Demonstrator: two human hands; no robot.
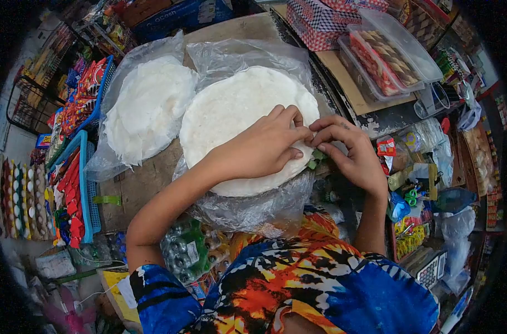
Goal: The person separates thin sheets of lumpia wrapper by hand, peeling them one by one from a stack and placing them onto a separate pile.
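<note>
A stack of thin, round white wrapper sheets (237,106) lies on clear plastic in front of me. My left hand (267,142) reaches over the stack, with thumb and fingers pinched at the right edge of the top wrapper. Against it, my right hand (351,153) has its fingertips closed at the same edge. The exact bit of sheet between the fingers is hard to see. A second, looser pile of white wrappers (148,106) rests on another plastic bag to the left.
Blue baskets (90,183) of packaged goods stand at the left, near egg trays (22,195). Lidded plastic containers of food (384,67) sit at the back right beside checkered boxes (314,28). Bottles (189,250) are below the table edge; a calculator (430,273) lies at lower right.
</note>
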